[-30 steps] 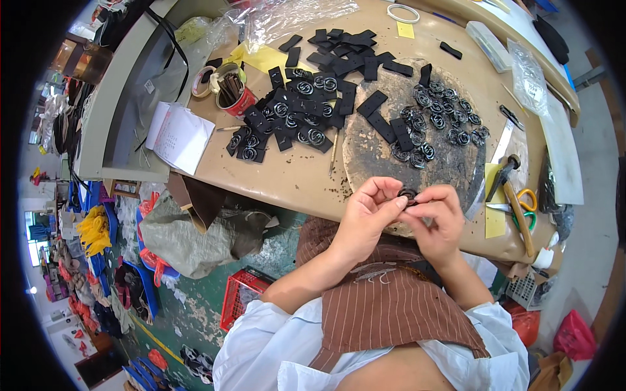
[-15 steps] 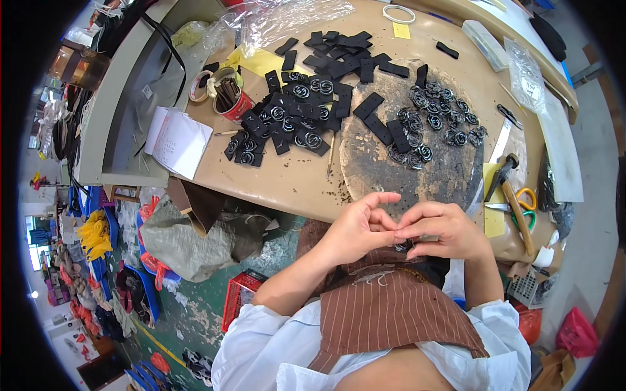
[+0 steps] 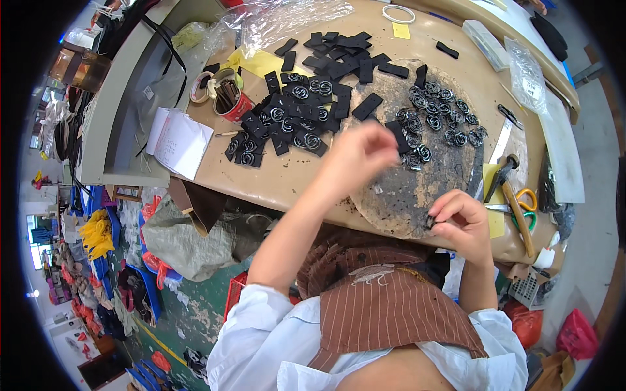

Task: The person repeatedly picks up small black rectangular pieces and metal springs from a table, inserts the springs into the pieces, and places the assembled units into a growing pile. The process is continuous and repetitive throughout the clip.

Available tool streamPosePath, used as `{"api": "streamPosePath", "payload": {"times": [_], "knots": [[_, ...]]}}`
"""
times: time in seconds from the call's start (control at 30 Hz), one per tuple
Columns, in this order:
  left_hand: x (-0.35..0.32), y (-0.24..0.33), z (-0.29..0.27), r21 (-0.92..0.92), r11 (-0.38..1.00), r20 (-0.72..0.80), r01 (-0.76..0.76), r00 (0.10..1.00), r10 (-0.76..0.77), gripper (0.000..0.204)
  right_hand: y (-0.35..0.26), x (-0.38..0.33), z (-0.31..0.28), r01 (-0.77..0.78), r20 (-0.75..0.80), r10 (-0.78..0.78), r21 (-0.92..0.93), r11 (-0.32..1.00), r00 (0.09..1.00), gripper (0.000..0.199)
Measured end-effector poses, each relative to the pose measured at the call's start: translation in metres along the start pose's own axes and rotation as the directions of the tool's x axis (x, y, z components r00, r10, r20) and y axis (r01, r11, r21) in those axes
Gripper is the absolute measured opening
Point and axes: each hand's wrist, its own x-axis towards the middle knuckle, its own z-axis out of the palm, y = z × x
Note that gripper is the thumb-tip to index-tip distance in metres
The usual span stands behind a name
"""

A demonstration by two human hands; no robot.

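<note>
My right hand [image 3: 460, 223] is at the near edge of a round worn board [image 3: 385, 212], its thumb and fingers pinched on a small dark round metal buckle [image 3: 430, 222] that they partly hide. Further up and to the left, my left hand [image 3: 362, 153] is over the board's left side, close to a few flat black strips [image 3: 396, 135]. Motion smears its fingers, so what they hold, if anything, does not show. Several shiny black round buckles [image 3: 433, 122] lie grouped on the board. Left of it is a heap of black strips [image 3: 287, 117], some with buckles on them.
A hammer [image 3: 515, 208] and orange- and green-handled scissors [image 3: 525, 201] lie at right on the table. A red can [image 3: 236, 107] of brown sticks and a notepad [image 3: 179, 142] are at left. More black strips [image 3: 339, 49] and clear plastic film [image 3: 287, 19] are at the back.
The hands were together at the table's front edge and have come apart. My left hand has gone up and left over the board; my right hand has shifted right and slightly up with the buckle.
</note>
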Motion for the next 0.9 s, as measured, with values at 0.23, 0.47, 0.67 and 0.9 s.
{"api": "streamPosePath", "payload": {"times": [0.23,0.47,0.67,0.9], "knots": [[0.074,-0.02,-0.006,0.82,0.545,-0.286,0.178,0.951,0.12,0.012,-0.005,-0.002,0.012,-0.172,-0.049,0.185,0.2,0.965,0.982,0.035],[0.073,-0.006,0.009,0.88,0.448,-0.201,0.156,0.978,0.055,0.012,0.01,0.003,0.009,-0.144,-0.126,0.16,0.128,0.981,0.979,0.024],[0.084,0.002,0.013,0.887,0.413,-0.244,0.208,0.969,0.035,0.013,-0.004,0.011,0.023,-0.068,-0.122,0.06,-0.065,0.996,0.991,0.019],[-0.008,0.025,0.022,-0.378,0.92,0.008,0.108,0.994,-0.113,0.012,-0.011,0.001,0.011,0.202,-0.186,-0.179,0.114,0.973,0.966,0.023]]}}
